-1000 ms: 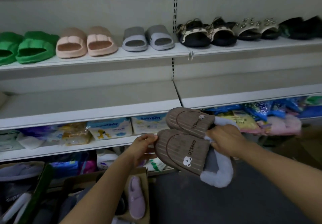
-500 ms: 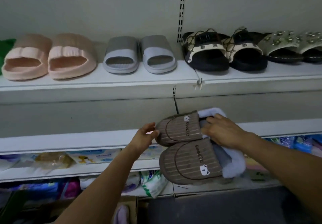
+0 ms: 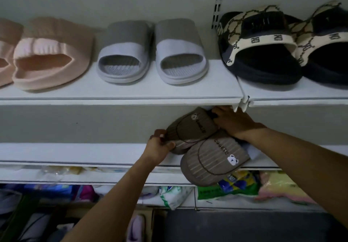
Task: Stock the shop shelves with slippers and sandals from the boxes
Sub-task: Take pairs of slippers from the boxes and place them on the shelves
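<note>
Brown slippers (image 3: 212, 159) — lettering (perhaps "cookie") beside bear logo.

Middle shelf (image 3: 75, 153) lies bare left of brown slippers (image 3: 203, 140).

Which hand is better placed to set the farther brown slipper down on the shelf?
Probably the left hand: it pinches that brown slipper's toe above the middle shelf.

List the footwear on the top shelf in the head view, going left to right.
Pink slides → grey slides → black sandals with patterned cream straps, all standing on the top shelf.
</note>
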Action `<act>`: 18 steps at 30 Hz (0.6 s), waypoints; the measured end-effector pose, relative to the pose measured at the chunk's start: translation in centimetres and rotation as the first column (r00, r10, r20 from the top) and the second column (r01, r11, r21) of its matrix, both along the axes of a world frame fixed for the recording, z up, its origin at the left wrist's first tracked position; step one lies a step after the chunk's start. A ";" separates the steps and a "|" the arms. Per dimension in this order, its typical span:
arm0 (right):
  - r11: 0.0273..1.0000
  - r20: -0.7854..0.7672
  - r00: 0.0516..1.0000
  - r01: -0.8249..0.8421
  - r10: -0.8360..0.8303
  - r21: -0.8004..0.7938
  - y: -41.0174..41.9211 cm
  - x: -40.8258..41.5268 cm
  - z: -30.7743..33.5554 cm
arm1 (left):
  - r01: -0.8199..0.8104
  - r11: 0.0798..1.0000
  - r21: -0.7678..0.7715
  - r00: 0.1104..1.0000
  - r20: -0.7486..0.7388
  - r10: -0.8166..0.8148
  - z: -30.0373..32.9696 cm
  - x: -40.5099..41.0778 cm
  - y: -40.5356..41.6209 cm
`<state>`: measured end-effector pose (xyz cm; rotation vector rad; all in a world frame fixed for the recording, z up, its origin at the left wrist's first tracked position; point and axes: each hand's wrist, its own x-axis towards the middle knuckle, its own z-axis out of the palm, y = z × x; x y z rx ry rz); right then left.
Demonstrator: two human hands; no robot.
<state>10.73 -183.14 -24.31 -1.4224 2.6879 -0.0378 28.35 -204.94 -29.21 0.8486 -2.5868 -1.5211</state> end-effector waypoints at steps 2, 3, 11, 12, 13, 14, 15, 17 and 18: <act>0.988 0.101 0.983 0.155 -0.153 -0.015 -0.1 0.9 0.3 | 0.041 0.957 -0.286 0.999 0.012 -0.039 0.2 -0.5 -0.1; 0.978 0.061 0.977 0.206 -0.205 -0.014 -0.1 1.5 0.7 | 0.055 0.921 -0.386 0.996 -0.041 -0.076 0.7 -0.9 0.1; 0.802 0.227 0.783 0.597 -0.579 -0.015 3.3 5.9 0.6 | 0.529 0.404 -0.746 0.744 0.178 -0.644 4.5 -9.1 4.5; 0.781 0.306 0.733 0.622 -0.608 0.063 3.2 5.6 0.6 | 0.549 0.344 -0.762 0.718 0.219 -0.661 4.7 -9.4 4.8; 0.769 0.352 0.698 0.629 -0.624 0.115 3.0 5.3 0.5 | 0.561 0.311 -0.768 0.702 0.242 -0.669 4.9 -9.6 5.0; 0.763 0.380 0.678 0.632 -0.630 0.137 2.9 5.2 0.4 | 0.571 0.295 -0.766 0.692 0.256 -0.675 5.2 -9.9 5.0; 0.759 0.400 0.664 0.635 -0.631 0.142 2.8 5.1 0.2 | 0.582 0.284 -0.762 0.683 0.268 -0.679 5.4 -10.1 5.0; 0.743 0.466 0.616 0.653 -0.635 0.149 2.6 5.0 0.1 | 0.614 0.287 -0.735 0.669 0.291 -0.684 5.8 -10.4 5.1; 0.733 0.503 0.589 0.665 -0.633 0.144 2.6 5.1 0.4 | 0.625 0.305 -0.719 0.667 0.289 -0.686 6.0 -10.4 5.1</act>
